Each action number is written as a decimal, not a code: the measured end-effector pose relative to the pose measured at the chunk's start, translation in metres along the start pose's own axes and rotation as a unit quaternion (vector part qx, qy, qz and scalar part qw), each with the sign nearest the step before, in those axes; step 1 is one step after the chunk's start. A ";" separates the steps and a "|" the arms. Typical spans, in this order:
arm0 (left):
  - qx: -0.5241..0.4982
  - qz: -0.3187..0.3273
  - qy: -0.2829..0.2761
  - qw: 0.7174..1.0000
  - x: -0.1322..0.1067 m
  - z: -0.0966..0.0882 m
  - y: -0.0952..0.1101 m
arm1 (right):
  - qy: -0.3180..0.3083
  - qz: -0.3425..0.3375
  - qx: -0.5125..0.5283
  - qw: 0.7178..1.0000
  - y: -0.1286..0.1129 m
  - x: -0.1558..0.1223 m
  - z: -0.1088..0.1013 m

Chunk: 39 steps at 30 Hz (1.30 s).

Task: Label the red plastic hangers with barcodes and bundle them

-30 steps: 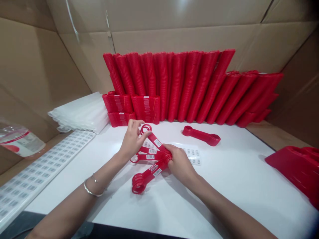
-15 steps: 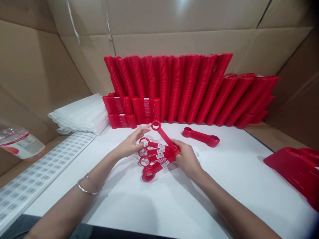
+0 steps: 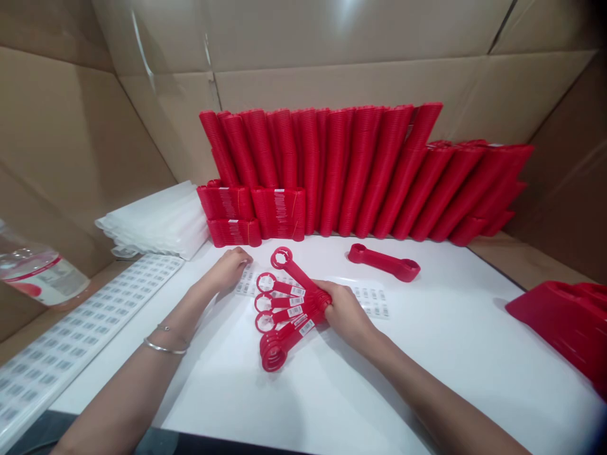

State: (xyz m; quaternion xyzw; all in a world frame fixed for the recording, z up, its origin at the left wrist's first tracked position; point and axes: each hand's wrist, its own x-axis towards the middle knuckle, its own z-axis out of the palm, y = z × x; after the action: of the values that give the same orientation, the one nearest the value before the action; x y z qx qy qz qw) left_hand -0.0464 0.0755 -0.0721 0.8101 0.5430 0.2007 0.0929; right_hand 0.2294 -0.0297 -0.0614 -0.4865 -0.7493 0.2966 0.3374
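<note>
My right hand (image 3: 344, 311) is closed round one end of a fanned bunch of flat red plastic ring-ended tools (image 3: 284, 306), several of them bearing small barcode labels. The bunch lies on the white table (image 3: 427, 354). My left hand (image 3: 228, 268) rests with curled fingers on the left end of a sheet of barcode stickers (image 3: 370, 300) that lies under the bunch; whether it pinches a sticker I cannot make out. A silver bangle sits on my left wrist.
Tall rows of stacked red parts (image 3: 360, 170) lean against the cardboard back wall. One stack of red tools (image 3: 384, 261) lies behind the bunch. A pile of clear bags (image 3: 156, 221) and a long sticker sheet (image 3: 71, 335) are at left, a plastic bottle (image 3: 33, 272) at far left, more red parts (image 3: 564, 322) at right.
My left hand let go of the top tool and moved left onto the sticker sheet. The fanned bunch came down flat on the table, still held by my right hand.
</note>
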 end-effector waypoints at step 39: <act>-0.215 -0.028 0.056 0.975 -0.027 0.004 0.132 | 0.020 0.056 -0.041 0.997 -0.010 0.000 0.008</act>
State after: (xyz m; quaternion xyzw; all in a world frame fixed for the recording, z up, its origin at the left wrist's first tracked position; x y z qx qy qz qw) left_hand 0.0573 -0.0005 -0.0330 0.7429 0.5144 0.3552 0.2395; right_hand 0.2173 -0.0339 -0.0586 -0.5466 -0.7259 0.2743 0.3149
